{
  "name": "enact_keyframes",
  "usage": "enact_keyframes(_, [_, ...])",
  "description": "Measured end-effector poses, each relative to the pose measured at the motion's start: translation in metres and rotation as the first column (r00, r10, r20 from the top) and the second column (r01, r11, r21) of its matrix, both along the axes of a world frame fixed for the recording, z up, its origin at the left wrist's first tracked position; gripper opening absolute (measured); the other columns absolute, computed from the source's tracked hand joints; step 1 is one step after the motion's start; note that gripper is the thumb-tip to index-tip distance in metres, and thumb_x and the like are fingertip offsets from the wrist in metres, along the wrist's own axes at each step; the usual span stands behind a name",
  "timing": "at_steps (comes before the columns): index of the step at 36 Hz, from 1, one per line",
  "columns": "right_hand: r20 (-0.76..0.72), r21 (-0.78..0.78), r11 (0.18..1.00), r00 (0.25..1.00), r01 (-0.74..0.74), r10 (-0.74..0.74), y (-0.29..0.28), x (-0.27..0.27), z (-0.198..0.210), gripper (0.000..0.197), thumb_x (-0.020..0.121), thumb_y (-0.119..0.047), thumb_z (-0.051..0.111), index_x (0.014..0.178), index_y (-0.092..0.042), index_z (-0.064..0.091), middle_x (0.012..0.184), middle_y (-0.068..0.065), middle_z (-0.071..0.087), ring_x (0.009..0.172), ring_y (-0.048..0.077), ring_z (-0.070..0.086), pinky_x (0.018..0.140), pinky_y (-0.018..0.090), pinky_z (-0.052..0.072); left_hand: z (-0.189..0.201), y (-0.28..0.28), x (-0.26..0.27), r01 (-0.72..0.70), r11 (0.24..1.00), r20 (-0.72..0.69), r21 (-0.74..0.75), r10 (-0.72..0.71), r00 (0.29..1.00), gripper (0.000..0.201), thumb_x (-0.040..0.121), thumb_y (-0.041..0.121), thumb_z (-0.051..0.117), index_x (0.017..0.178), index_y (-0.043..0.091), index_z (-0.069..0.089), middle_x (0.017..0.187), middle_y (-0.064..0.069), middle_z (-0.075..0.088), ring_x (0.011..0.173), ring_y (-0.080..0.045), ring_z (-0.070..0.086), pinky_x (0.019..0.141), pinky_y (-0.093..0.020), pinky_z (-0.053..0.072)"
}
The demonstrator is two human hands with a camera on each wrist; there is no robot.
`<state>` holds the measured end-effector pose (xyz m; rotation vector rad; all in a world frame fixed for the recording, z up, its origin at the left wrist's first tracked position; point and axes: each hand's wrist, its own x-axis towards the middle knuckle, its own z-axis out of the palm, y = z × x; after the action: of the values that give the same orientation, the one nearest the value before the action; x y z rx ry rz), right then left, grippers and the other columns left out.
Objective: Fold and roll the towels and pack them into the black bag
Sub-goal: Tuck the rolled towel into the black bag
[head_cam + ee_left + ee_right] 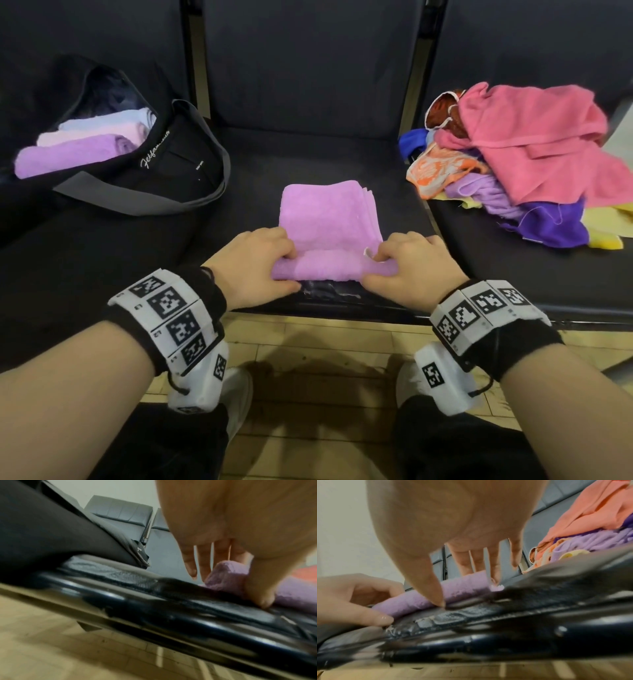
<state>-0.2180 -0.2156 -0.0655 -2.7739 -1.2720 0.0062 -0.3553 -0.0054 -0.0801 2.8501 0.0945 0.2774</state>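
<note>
Nearest the head camera are the two forearms, each wearing a black wristband set with white tiles of square black-and-white codes; small digits sit beside the tiles but are too small to read. Past them the left hand and right hand each grip one end of the towel, fingers curled over its rolled near edge and thumbs tucked against the roll's near side. The towel is lilac, folded into a narrow stack of layers, and lies on the middle seat with its rolled end at the seat's cracked front edge; a small white tag shows by the right fingers, its print illegible. Left of the towel, on the neighbouring seat, stands the bag, black with grey straps, open at the top; white script on its side seems to read "Jelifan…", and two tiny white labels below it cannot be read. Inside lie three rolled towels side by side: purple, pale pink and white. Right of the towel, on the third seat, sits a loose pile of cloths with a pink one uppermost.
</note>
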Motion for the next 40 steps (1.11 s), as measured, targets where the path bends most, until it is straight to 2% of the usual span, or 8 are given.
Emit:
enact_keyframes(8, [-0.273,0.218,0.974,0.962,0.061,0.001,-0.022,0.011,-0.009,0.026,0.092,-0.035,0.057,0.117,-0.028,0.056,0.108,-0.007,0.060,0.103,0.018,0.052,0.101,0.049,0.037,-0.003,0.009,0.008,-0.196,0.866,-0.085,-0.460,0.177,0.980,0.030,0.090,0.029,0.064,0.115,0.015,0.057,0.107,-0.001,0.061,0.099,-0.018,0.057,0.094,-0.031,0.044])
enact_keyframes(13, [-0.448,0.296,0.918,0.887,0.263,-0.110,-0.018,0.013,-0.014,0.010,0.095,-0.042,0.045,0.102,-0.039,0.039,0.092,-0.005,0.058,0.101,0.031,0.054,0.096,0.054,0.042,-0.005,0.006,0.018,-0.363,0.734,-0.174,-0.574,0.323,0.930,0.025,0.094,0.039,0.055,0.102,0.015,0.057,0.088,0.002,0.058,0.082,-0.013,0.052,0.079,-0.029,0.039])
enact_keyframes(16, [-0.490,0.305,0.891,0.858,0.336,-0.155,-0.013,0.012,-0.014,0.007,0.098,-0.039,0.040,0.100,-0.032,0.038,0.085,-0.008,0.057,0.101,0.032,0.055,0.098,0.053,0.040,-0.001,0.005,0.022,-0.408,0.689,-0.248,-0.599,0.325,0.913,0.023,0.093,0.043,0.055,0.088,0.021,0.058,0.091,-0.001,0.062,0.089,-0.020,0.057,0.089,-0.036,0.046])
enact_keyframes(19, [-0.480,0.266,0.897,0.856,0.352,-0.193,-0.005,0.008,-0.010,0.017,0.101,-0.028,0.037,0.108,-0.013,0.041,0.075,-0.005,0.053,0.090,0.027,0.057,0.101,0.049,0.038,0.004,0.001,0.023,-0.415,0.712,-0.251,-0.566,0.331,0.910,0.028,0.095,0.040,0.054,0.087,0.015,0.063,0.083,-0.001,0.061,0.080,-0.017,0.055,0.077,-0.030,0.044])
enact_keyframes(24, [-0.424,0.170,0.904,0.857,0.392,-0.292,0.004,0.007,-0.006,0.013,0.098,-0.026,0.037,0.102,-0.014,0.039,0.077,-0.002,0.051,0.090,0.031,0.058,0.092,0.046,0.043,0.002,-0.003,0.026,-0.454,0.745,-0.237,-0.489,0.387,0.891,0.044,0.096,0.036,0.053,0.100,-0.007,0.066,0.094,-0.023,0.063,0.078,-0.022,0.052,0.067,-0.028,0.039])
enact_keyframes(30, [-0.266,0.166,0.927,0.920,0.338,-0.288,0.005,0.005,-0.006,0.016,0.095,-0.028,0.044,0.103,-0.014,0.043,0.089,0.005,0.055,0.085,0.030,0.056,0.082,0.043,0.047,-0.002,-0.006,0.026,-0.499,0.808,-0.112,-0.313,0.490,0.864,0.027,0.091,0.038,0.058,0.098,0.012,0.060,0.102,-0.007,0.056,0.088,-0.021,0.056,0.080,-0.032,0.045])
enact_keyframes(34, [0.048,0.328,0.940,0.992,0.093,-0.114,0.007,0.009,-0.007,0.008,0.088,-0.017,0.058,0.094,-0.011,0.060,0.096,0.007,0.057,0.090,0.027,0.053,0.080,0.044,0.046,-0.002,-0.009,0.021,-0.274,0.916,0.191,-0.294,0.337,0.922,0.015,0.088,0.027,0.066,0.090,0.012,0.060,0.096,0.001,0.050,0.081,-0.017,0.053,0.081,-0.033,0.048])
enact_keyframes(40, [-0.109,0.350,0.934,0.994,0.067,-0.031,0.001,0.006,-0.010,0.022,0.091,-0.027,0.056,0.092,-0.013,0.073,0.086,0.004,0.071,0.081,0.023,0.064,0.080,0.042,0.053,0.008,-0.017,0.007,-0.163,0.976,0.138,-0.147,0.183,0.973,0.042,0.083,0.059,0.057,0.078,0.018,0.067,0.077,0.008,0.058,0.074,-0.014,0.056,0.074,-0.030,0.047])
